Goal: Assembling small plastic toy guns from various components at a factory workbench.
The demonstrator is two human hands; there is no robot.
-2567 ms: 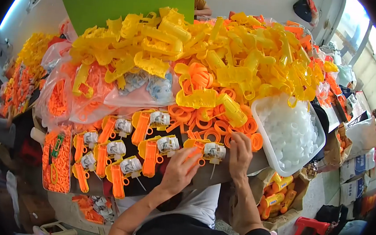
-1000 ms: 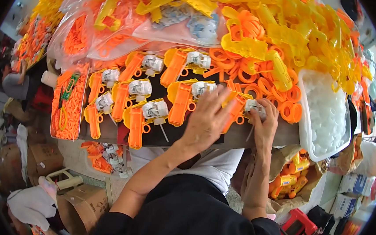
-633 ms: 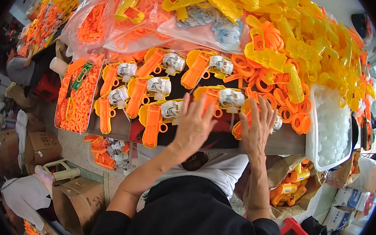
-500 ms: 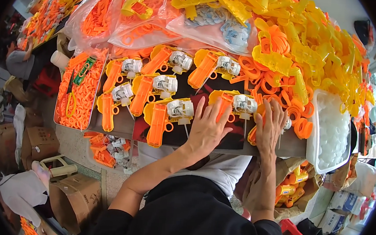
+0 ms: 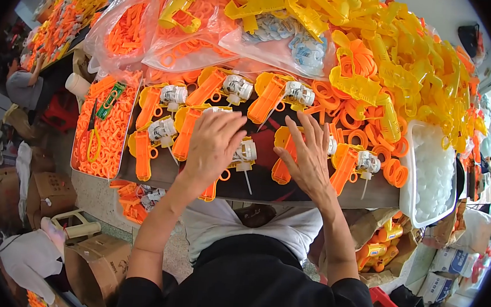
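Several half-built toy guns lie in rows on the dark table, each a yellow half-shell with an orange handle piece and a white motor unit. My left hand (image 5: 208, 148) is over the front-middle toy gun (image 5: 246, 151), hiding most of its orange part; its fingers are stretched out and close together. Over another toy gun (image 5: 281, 172) to the right, my right hand (image 5: 309, 163) has its fingers spread. Whether either palm touches the toy beneath cannot be seen. Just right of that hand lies one more toy gun (image 5: 345, 164), fully uncovered.
A tray (image 5: 118, 169) of small orange parts, with scissors (image 5: 93, 136) on top, stands at left. A white tub (image 5: 408, 192) of translucent pieces stands at right. Yellow shells (image 5: 402, 62) and orange rings (image 5: 352, 118) heap up behind. Below the table's right end is a paper bag (image 5: 401, 261).
My left hand has moved left, from beside the front-middle toy gun to over it. My right hand has shifted left off the rightmost toy gun, which now lies uncovered and turned slightly.
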